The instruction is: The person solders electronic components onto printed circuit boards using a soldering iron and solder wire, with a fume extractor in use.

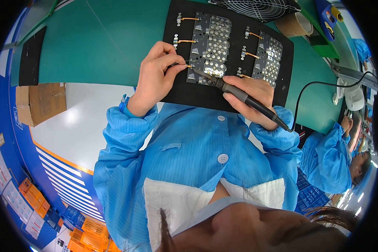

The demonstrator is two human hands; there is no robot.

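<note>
In front of me, a black mat (178,94) bears two columns of dark circuit boards (200,40) with round silvery pads. Thumb and forefinger of my left hand (160,77) are pinched at a short orange flex cable (190,66) on the lowest board of the left column. Just above these fingertips shows a thin silvery line, too fine to make out. A black soldering iron (241,94) is gripped in my right hand (256,94). Its tip points left at the same board, close to the flex cable; contact cannot be made out.
Small metal connectors (175,40) on orange flex cables stick out left of the other boards. A round fan grille (260,6) and a cardboard roll (296,25) stand at the back. The iron's black cord (300,94) loops right. A co-worker (329,155) sits at right.
</note>
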